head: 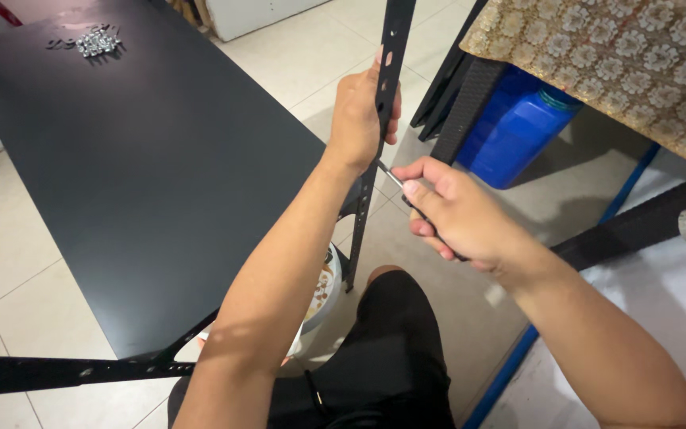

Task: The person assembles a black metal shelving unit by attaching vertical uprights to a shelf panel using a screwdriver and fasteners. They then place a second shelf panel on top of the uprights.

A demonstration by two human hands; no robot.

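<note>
Black metal: one big flat panel (129, 159) on the floor, left side
Uprights: two slotted rails, one standing upright (380, 119) mid-scene, one lying near-left (57, 372)
Screws: one small pile (95, 42) on the panel's far end
Jug: one blue (514, 127), far right under the table
Left hand (356, 119): wrapped tight around the standing rail
Right hand (450, 210): closed on a screwdriver (391, 174), its tip at the rail

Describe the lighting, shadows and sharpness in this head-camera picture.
Head view: soft, even indoor light; the black panel shows a dull sheen without harsh glare. The left hand on the upright black post and the right hand with its tool are sharp. Soft shadows fall on the floor tiles. The pile of screws is too small to resolve.
</note>
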